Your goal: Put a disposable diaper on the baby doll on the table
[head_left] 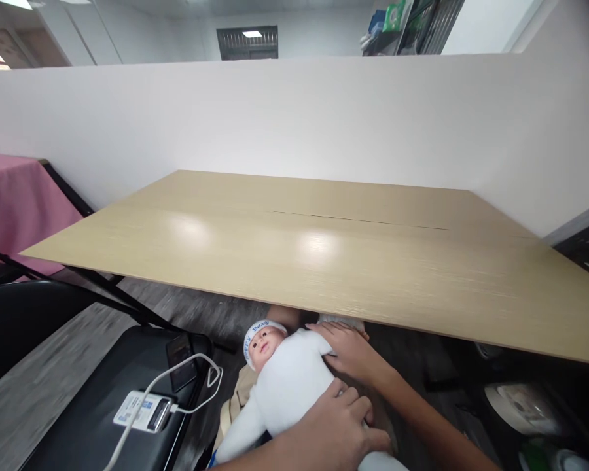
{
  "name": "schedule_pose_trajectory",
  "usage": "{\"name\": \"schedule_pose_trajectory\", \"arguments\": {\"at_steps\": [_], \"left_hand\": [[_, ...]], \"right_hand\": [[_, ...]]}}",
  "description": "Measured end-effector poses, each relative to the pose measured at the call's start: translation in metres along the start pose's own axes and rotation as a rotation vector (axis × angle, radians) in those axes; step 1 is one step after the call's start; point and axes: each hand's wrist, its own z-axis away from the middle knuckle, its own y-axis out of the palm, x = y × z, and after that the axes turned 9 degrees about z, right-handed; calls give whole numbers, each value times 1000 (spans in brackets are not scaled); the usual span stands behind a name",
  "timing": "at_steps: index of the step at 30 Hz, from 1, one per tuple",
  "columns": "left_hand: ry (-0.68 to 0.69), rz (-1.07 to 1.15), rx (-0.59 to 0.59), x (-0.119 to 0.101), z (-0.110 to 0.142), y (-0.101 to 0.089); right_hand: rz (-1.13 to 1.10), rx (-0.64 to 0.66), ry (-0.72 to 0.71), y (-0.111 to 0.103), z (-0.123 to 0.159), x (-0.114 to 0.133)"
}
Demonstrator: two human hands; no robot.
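A baby doll (287, 383) in a white suit and a white cap with blue lettering lies face up on my lap, just below the front edge of the light wooden table (324, 255). My left hand (336, 428) comes in from the bottom and rests on the doll's belly, its fingers curled against the white cloth. My right hand (348, 350) reaches in from the lower right and lies flat on the doll's shoulder and chest, fingers stretched out. The doll's lower body is hidden under my hands.
A white partition (294, 118) stands behind the table. To my left is a black seat (103, 405) carrying a power bank (144, 412), a white cable and a dark phone (181, 360). A pink cloth (14, 203) covers a table far left. White objects (520, 405) lie low on the right.
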Motion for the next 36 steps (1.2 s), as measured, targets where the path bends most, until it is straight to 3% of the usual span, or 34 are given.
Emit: {"name": "schedule_pose_trajectory", "arguments": {"at_steps": [3,5,8,11,13,15,18,20,24,28,32,36], "left_hand": [[-9,-10,28,-3,2,-10],[-6,-29,30,-7,3,-19],[12,-21,-26,-18,12,-35],[54,180,-103,-28,35,-55],[97,277,-244,-30,59,-69],[80,205,-489,-24,82,-85],[-215,25,-755,-6,102,-112],[-388,80,-732,11,98,-133],[-465,322,-489,50,62,-172],[-421,364,-374,91,28,-196],[-388,438,-288,129,14,-199],[-424,454,-197,156,12,-194]], "right_hand": [[68,150,74,-7,-20,15],[87,172,94,-14,-27,27],[-65,74,134,-27,-26,43],[-376,-130,192,-43,-9,55],[-555,-279,234,-58,11,60],[-671,-416,293,-74,34,61],[-704,-648,453,-98,62,57],[-696,-789,554,-110,69,50],[-678,-884,639,-122,60,19],[-378,-661,665,-131,56,-27],[-4,-353,684,-132,67,-65],[32,-270,627,-116,77,-83]]}}
